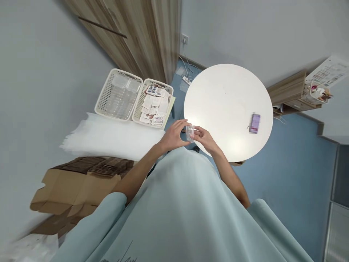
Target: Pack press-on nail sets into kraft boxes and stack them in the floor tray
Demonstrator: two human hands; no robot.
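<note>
Clear plastic piece (pixel 190 133) sits upright between both hands at the round white bench's (pixel 229 109) near edge. Left hand (pixel 174 135) and right hand (pixel 205 139) pinch it from opposite sides, fingers closed on it, equally near.

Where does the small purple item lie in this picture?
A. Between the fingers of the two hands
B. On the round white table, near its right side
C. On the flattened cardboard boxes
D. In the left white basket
B: the small purple item lies on the round white table toward its right edge, apart from the left hand and right hand, which together hold a small clear plastic piece.
</note>
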